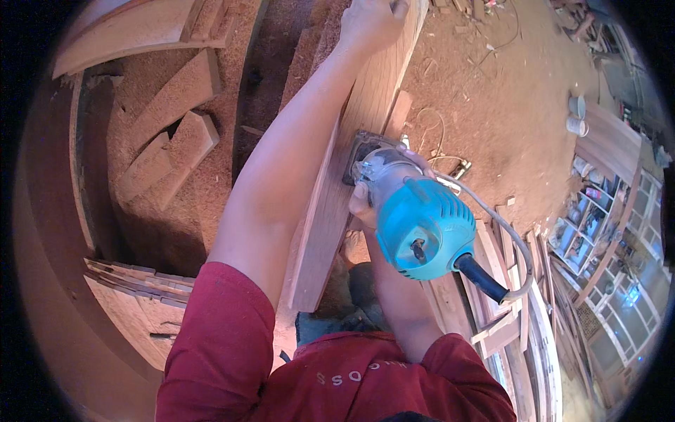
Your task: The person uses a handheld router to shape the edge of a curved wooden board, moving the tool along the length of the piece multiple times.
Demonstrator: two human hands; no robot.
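Observation:
A long wooden board [327, 225] runs from near my body up to the top edge of the view. On its face rests the dark square base of a trim router [425, 225], which has a blue motor housing and a clear lower part. My right hand [362, 205] is closed around the router's lower body, with fingertips showing on both sides; the housing hides much of it. Farther up, my left hand [373, 27] grips the board at its far part, and the picture's upper edge cuts off some of its fingers.
A grey power cord [517, 243] loops from the router's black sleeve [485, 278]. Cut wood blocks [186, 151] lie in sawdust at left. Long planks [520, 337] are stacked at right. Beyond them stand a white bucket [576, 126] and a white framed lattice [583, 218].

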